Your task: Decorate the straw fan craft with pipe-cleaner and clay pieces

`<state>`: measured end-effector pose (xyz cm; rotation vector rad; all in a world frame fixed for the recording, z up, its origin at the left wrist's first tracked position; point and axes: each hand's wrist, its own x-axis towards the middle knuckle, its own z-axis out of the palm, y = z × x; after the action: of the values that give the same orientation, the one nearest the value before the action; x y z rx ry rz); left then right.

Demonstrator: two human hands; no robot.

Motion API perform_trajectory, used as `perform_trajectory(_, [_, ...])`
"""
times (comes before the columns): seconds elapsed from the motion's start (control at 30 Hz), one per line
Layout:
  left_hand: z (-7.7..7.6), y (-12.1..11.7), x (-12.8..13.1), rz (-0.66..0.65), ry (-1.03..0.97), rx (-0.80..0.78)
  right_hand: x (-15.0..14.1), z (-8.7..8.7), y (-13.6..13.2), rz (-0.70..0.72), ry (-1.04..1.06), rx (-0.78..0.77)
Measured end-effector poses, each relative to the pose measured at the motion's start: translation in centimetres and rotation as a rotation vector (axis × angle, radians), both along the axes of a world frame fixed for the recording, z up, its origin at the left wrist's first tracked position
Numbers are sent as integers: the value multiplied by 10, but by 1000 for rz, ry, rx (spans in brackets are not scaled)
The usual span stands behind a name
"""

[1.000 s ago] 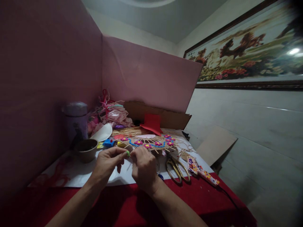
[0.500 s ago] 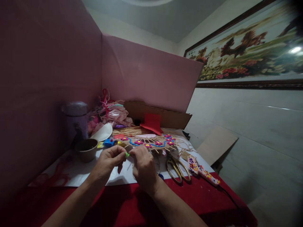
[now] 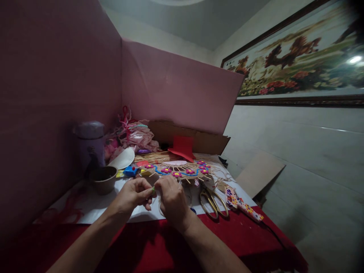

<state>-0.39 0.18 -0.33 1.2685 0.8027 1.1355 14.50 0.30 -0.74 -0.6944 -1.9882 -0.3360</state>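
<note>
Small green piece [image 3: 153, 189] sits at the fingertips, between the two hands. Left hand [image 3: 133, 194]: thumb and index pinched on the green piece, other fingers curled beneath. Right hand [image 3: 173, 198]: fingers bent inward, tips meeting at the green piece from the other side; exact grip there too small to tell. Both hands above white sheet [image 3: 95, 210], forearms over red cloth [image 3: 224, 237].

Just beyond the fingers: curved brown piece [image 3: 156, 167] with pink-and-yellow flowers, blue wavy line and thin sticks poking out. Farther past it, folded red paper [image 3: 182, 146] on a bundle of sticks, brown cardboard [image 3: 204, 140] behind. Left of fingers: grey-brown bowl [image 3: 104, 185], with blue packet [image 3: 130, 172] nearer the fingertips, white scalloped disc [image 3: 125, 158] beyond. Right of fingers: gold-handled scissors [image 3: 209, 204], then flower-patterned glue gun [image 3: 245, 208], its cord trailing over the red cloth.
</note>
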Motion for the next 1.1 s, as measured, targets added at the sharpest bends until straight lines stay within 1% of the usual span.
perform_trajectory(0.13, [2, -1, 2, 34, -44, 2, 0, 0, 0, -15, -10, -8])
perform_trajectory(0.2, [3, -1, 2, 25, -54, -4, 0, -1, 0, -35, -33, -9])
perform_trajectory(0.3, [5, -3, 3, 8, -15, -12, 0, -1, -1, -57, -84, 0])
perform_trajectory(0.4, [5, -4, 5, 72, 25, -3, 0, -1, -1, -42, -107, 6])
perform_trajectory(0.53, [6, -6, 7, 178, -1, 45, 1, -1, 0, -45, -44, -25])
perform_trajectory(0.67, [7, -7, 5, 159, -64, 31, 0, 0, -2, -108, 10, -61])
perform_trajectory(0.73, [8, -7, 5, 150, -83, 32, 1, 1, -4, -111, 17, -74])
perform_trajectory(0.87, [11, -7, 5, 189, -115, 57, 1, 4, -6, -112, 33, -102])
perform_trajectory(1.0, [10, -7, 7, 263, -49, 128, 2, 4, -4, -141, -26, -92])
perform_trajectory(1.1, [7, -8, 9, 274, 27, 181, 2, 1, -3, -104, -75, -44])
